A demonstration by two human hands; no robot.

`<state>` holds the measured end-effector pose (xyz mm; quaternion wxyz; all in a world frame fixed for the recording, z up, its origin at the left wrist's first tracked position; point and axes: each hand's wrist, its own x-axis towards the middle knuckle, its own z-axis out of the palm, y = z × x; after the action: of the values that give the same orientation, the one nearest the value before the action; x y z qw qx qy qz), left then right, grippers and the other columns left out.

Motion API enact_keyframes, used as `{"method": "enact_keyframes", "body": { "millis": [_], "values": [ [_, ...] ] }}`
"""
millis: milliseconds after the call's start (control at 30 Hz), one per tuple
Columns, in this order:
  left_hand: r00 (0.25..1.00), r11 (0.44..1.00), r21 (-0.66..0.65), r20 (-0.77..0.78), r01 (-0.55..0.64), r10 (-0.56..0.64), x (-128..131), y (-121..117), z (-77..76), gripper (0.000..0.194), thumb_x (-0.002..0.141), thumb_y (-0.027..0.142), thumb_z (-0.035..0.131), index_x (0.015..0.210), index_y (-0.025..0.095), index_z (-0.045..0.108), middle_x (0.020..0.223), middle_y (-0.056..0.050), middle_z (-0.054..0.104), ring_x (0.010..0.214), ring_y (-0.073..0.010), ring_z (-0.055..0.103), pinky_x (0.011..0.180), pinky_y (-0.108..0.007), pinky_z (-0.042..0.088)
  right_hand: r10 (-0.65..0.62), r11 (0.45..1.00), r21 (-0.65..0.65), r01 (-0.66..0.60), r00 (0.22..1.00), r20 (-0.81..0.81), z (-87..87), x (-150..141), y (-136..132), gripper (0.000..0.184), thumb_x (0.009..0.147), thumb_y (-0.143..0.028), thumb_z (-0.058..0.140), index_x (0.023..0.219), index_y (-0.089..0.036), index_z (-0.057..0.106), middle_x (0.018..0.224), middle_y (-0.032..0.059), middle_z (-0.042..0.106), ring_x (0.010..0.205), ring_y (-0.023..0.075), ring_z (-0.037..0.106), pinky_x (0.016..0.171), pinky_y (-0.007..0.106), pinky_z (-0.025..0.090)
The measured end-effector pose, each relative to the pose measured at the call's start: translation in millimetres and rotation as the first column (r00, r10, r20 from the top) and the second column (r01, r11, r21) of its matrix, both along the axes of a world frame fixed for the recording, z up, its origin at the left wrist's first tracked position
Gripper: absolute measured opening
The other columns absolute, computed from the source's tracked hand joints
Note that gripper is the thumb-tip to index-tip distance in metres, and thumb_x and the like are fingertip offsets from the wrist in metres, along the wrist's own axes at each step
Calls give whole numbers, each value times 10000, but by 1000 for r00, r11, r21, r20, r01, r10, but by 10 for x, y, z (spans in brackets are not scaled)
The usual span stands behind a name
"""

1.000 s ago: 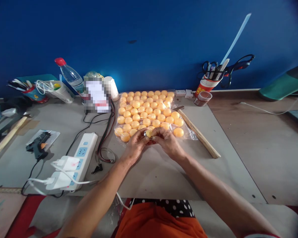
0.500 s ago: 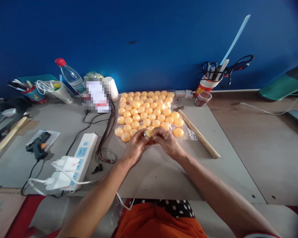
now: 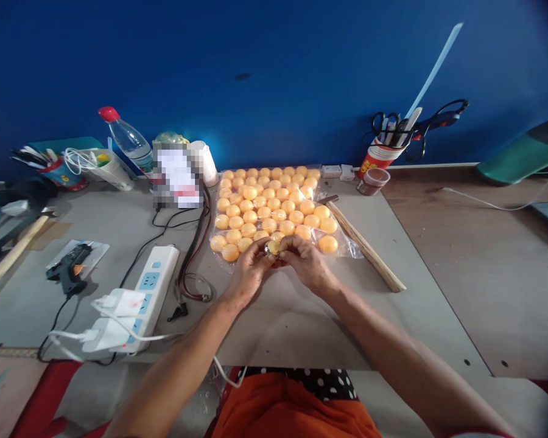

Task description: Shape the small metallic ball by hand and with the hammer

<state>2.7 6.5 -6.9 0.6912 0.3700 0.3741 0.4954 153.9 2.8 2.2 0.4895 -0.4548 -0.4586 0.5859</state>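
Between the fingertips of both hands is a small round thing (image 3: 273,247), yellowish on top with a shiny silvery edge; its kind I cannot make out. My left hand (image 3: 252,267) pinches it from the left, and my right hand (image 3: 307,263) grips it from the right with thumb and forefinger. Just beyond the fingers lies a clear plastic bag of orange balls (image 3: 269,207), spread flat in rows. To its right rests a hammer (image 3: 368,246) with a pale wooden handle, its head near the bag's edge.
A white power strip (image 3: 158,286) with plugged-in chargers lies at left, beside a black glue gun (image 3: 70,274). Black cables (image 3: 194,255) run near the bag. Behind stand a clear bottle (image 3: 130,143), a white container (image 3: 204,163), a cup of scissors and tools (image 3: 379,155) and a small tub (image 3: 373,181).
Both hands keep their hold on the small round thing with hardly any movement. The view has shifted very slightly.
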Motion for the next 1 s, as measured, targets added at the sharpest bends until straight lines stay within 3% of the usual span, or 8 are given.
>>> {"method": "enact_keyframes", "body": {
  "millis": [367,533,600,667,767,867,1000],
  "values": [
    [999,999,9,-3,49,-49,-6,-17,32,454,726,345,836,1126,212,667,1042,-35,710,838,-171,676,801,-339,552,-40,995,-96,30,993,-110,164,-17,-26,371,664,-341,797,859,-210,510,741,-50,582,637,117,567,650,305,491],
    [984,990,-53,126,134,-127,-9,-14,173,407,742,353,828,1073,160,694,870,-32,705,742,-128,668,724,-260,527,31,992,-112,-63,962,-271,196,92,37,370,681,-400,784,866,-211,525,716,-42,560,596,106,507,608,278,446],
    [973,978,-120,173,173,-151,-17,-3,205,404,738,331,829,1073,149,695,884,-48,711,758,-141,686,727,-265,538,-8,995,-95,-21,955,-297,230,175,73,347,701,-424,747,883,-215,537,749,-34,564,582,102,488,595,273,436],
    [967,966,-177,207,187,-149,-32,13,214,451,738,302,825,1142,167,677,900,-54,719,777,-157,703,746,-285,553,-87,995,-63,76,978,-191,250,252,105,293,734,-413,705,892,-216,557,723,-36,555,584,108,493,607,276,437],
    [964,965,-206,239,165,-113,-63,37,221,548,751,269,805,1264,207,625,936,-56,732,791,-160,713,765,-297,566,-174,985,24,172,978,118,228,305,127,195,774,-359,640,886,-208,586,692,-28,575,608,132,532,623,285,451],
    [966,968,-205,243,145,-93,-86,49,251,592,732,255,818,1286,215,612,946,-52,731,784,-149,711,727,-267,565,-175,977,184,104,886,430,168,277,114,97,808,-270,563,848,-200,617,777,20,655,707,171,602,683,305,478],
    [970,974,-194,230,120,-74,-89,55,292,660,659,248,873,1267,226,619,876,-12,701,710,-116,683,650,-218,537,-208,934,351,-67,696,687,120,215,71,177,859,-192,478,860,-175,654,890,90,682,828,204,630,764,310,475]
  ]
}}
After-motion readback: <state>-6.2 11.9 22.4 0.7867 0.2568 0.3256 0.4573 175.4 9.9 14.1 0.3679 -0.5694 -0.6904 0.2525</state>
